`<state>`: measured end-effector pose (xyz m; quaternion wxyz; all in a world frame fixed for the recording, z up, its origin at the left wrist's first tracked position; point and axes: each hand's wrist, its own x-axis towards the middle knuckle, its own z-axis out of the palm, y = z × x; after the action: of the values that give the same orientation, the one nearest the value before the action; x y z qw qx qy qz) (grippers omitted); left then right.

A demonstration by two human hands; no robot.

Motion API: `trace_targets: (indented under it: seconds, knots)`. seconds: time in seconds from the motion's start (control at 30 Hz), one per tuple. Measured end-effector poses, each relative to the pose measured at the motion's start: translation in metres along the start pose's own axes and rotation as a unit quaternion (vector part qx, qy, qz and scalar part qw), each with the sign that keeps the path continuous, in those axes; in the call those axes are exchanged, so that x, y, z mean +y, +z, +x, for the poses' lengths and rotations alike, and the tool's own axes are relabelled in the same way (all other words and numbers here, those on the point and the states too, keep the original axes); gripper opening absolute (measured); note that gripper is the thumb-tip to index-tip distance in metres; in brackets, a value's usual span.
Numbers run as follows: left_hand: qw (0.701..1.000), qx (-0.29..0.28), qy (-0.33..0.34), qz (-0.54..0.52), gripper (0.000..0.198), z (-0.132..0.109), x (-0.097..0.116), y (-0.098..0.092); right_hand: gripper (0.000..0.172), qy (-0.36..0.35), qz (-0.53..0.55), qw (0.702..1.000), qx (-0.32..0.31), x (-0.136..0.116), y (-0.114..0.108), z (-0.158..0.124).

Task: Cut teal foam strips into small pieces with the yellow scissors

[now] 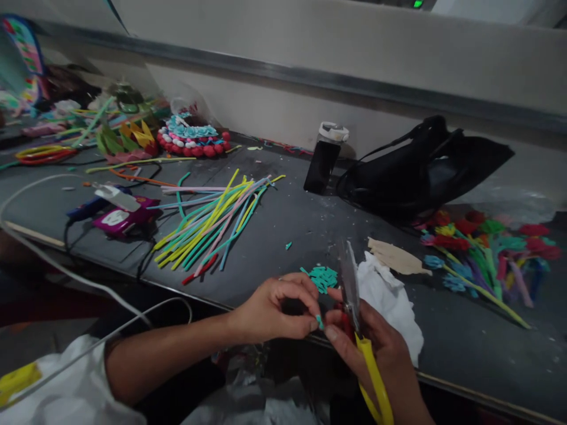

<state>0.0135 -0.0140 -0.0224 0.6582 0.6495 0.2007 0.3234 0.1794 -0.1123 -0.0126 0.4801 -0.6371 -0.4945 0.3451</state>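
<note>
My left hand point(274, 310) is closed in a pinch on a small teal strip piece point(319, 322) at the table's near edge. My right hand point(376, 342) grips yellow-handled scissors point(354, 295), blades pointing up and away, right beside the teal piece. Just beyond my fingers lies a little pile of cut teal pieces point(324, 277). A crumpled white cloth point(390, 298) sits under and right of the scissors.
A fan of several coloured strips point(212, 221) lies mid-table. A glue gun point(113, 209) with cords sits left. Further back stand a dark bottle point(323, 158), a black bag point(420, 168), a red-and-blue craft piece point(192, 137) and, right, craft flowers point(482, 251).
</note>
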Motion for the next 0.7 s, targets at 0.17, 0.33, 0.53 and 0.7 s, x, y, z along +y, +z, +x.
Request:
trace_targets:
  seconds: [0.17, 0.33, 0.53, 0.7]
  knots:
    - [1.0, -0.007, 0.006, 0.013, 0.005, -0.001, -0.004, 0.002, 0.033, -0.004, 0.013, 1.0, -0.016, -0.001, 0.001, 0.0]
    - [0.999, -0.006, -0.028, -0.04, 0.007, -0.003, -0.008, 0.008, 0.033, -0.076, -0.055, 0.996, 0.009, 0.004, -0.003, 0.002]
    - [0.964, 0.042, -0.147, -0.218, 0.014, -0.008, -0.014, 0.021, 0.035, -0.113, -0.15, 0.981, 0.041, 0.009, -0.004, 0.0]
    - [0.954, 0.065, -0.162, -0.245, 0.016, -0.009, -0.015, 0.025, 0.033, -0.118, -0.178, 0.976, 0.038, 0.008, -0.003, -0.002]
